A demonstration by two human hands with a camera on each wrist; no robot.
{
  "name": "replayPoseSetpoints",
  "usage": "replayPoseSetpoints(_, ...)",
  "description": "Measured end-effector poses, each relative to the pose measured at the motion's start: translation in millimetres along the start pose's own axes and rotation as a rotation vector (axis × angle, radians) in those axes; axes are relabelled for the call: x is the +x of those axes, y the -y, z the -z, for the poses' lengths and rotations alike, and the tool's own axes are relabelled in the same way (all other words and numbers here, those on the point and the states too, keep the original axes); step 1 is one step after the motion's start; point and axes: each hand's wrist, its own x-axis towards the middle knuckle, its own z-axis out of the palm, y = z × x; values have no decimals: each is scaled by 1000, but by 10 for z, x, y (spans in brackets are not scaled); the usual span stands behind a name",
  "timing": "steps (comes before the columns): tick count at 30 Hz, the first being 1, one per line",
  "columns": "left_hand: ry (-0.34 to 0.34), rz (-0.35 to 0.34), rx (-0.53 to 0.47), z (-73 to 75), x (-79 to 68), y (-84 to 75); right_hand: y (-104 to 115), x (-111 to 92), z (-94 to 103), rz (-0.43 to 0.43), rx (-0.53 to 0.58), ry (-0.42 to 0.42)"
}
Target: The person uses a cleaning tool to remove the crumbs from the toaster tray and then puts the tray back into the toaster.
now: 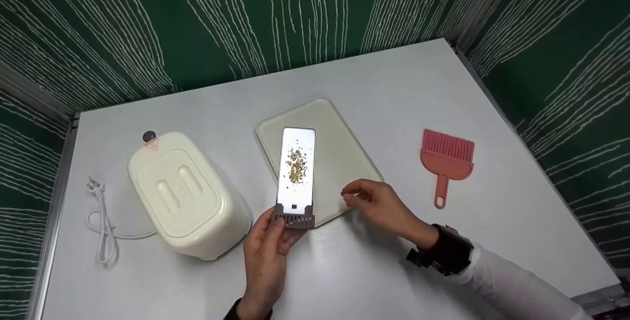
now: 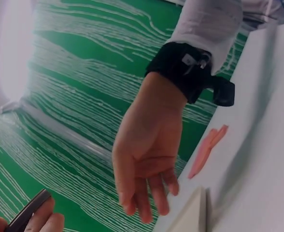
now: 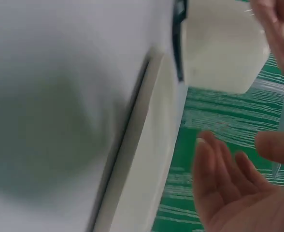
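One crumb-strewn tray (image 1: 298, 194), probably light and stiff, is above the cream platter (image 1: 339, 152), pinched by the left hand (image 1: 266, 256) at its slotted end (image 1: 299, 220), likely the safest grip, while the loosely bent right hand (image 1: 379, 206) holds nothing.

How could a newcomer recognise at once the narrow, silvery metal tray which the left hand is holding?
On the white table, find the flat, rectangular cream tray lying right of the rounded cream appliance. Above that cream tray, the left hand holds the narrow, silvery metal tray by its dark slotted end. Unlike the wide cream one, it is shiny and carries yellowish-brown crumbs.
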Motion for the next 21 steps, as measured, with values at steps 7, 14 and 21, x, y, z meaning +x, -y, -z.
replayPoseSetpoints(7,-4,19,9,16,23,-26,-192,73,236,79,-379,-146)
replayPoseSetpoints(14,-23,20,7,9,29,-36,-347,232,438,71,-627,-210)
replayPoseSetpoints(21,-29,2,-1,11,38,-53,-474,335,540,1,-640,-156)
